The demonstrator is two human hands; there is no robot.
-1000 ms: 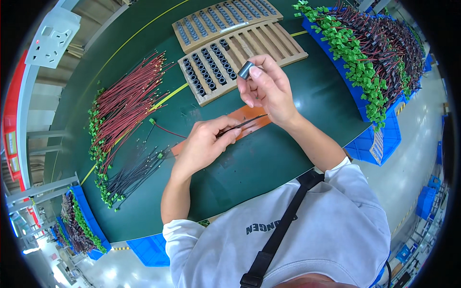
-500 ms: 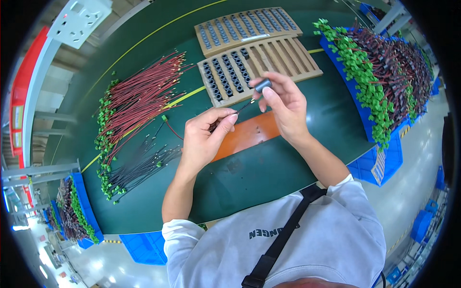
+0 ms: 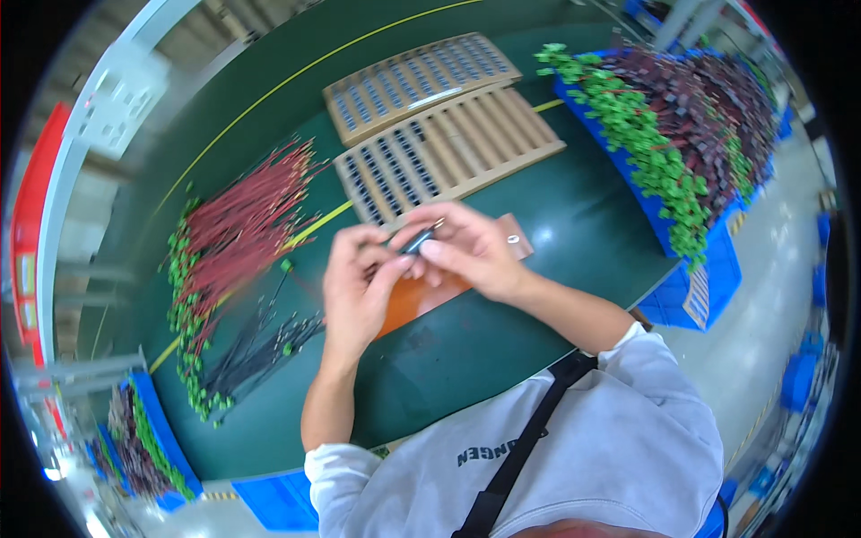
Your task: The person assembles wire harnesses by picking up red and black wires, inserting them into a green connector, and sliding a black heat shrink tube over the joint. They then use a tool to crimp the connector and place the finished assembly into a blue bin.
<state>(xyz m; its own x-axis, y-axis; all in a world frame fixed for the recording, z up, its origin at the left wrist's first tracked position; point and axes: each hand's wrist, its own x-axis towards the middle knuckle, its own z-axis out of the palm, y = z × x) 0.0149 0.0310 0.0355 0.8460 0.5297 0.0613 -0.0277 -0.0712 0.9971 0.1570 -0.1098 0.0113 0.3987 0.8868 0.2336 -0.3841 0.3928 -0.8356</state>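
My two hands are brought together above the orange mat [image 3: 402, 303]. My right hand [image 3: 475, 254] pinches a small dark cylindrical core [image 3: 415, 242] between thumb and fingers. A shiny wire tip [image 3: 439, 223] shows just past the core's right end. My left hand [image 3: 355, 285] is closed at the core's other end, its fingertips against it; the wire in that hand is mostly hidden by the fingers. Beyond my hands lies a brown slotted tray [image 3: 489, 182], its left rows filled with similar dark cores and its right slots bare.
A second tray [image 3: 352, 142] of cores sits behind. Red wires [image 3: 247, 229] with green connectors and black wires [image 3: 260, 354] lie at left. Blue bins heaped with wired parts stand at right [image 3: 619, 170] and lower left [image 3: 166, 430]. A small pale item [image 3: 513, 239] lies right of my hand.
My right hand has moved left and down with the core to meet my left hand. The wire tip, previously apart from the core, now shows at its far end. The view has shifted.
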